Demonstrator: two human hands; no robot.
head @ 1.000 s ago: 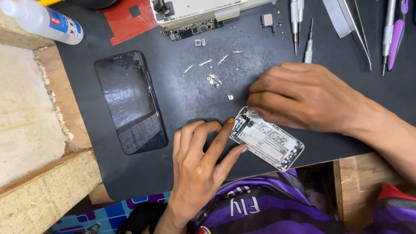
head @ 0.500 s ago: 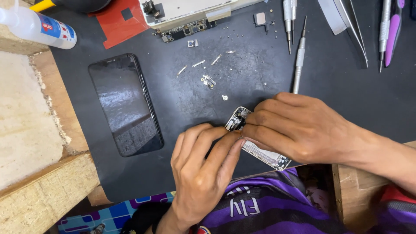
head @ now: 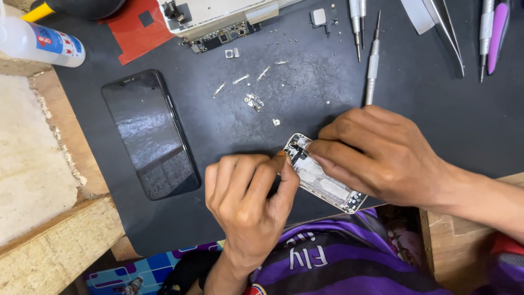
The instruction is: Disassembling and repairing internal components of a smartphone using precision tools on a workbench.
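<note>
An opened phone body (head: 323, 180) with bare metal innards lies tilted at the near edge of the black work mat (head: 426, 104). My right hand (head: 382, 155) lies over it and holds it with the fingers along its far side. My left hand (head: 248, 199) presses its fingertips against the body's upper left corner. What sits between those fingertips is hidden. A black phone screen (head: 150, 134) lies flat on the mat to the left, apart from both hands.
Small screws and metal brackets (head: 254, 101) are scattered mid-mat. A circuit board and white housing (head: 218, 22) sit at the top by a red sheet (head: 136, 33). Screwdrivers (head: 372, 65), tweezers (head: 445, 33) and a purple tool (head: 496, 33) lie top right. A bottle (head: 41, 43) rests top left.
My right hand came down from the mat onto the phone body and now holds it. My left hand shifted from gripping the body's side to its upper corner.
</note>
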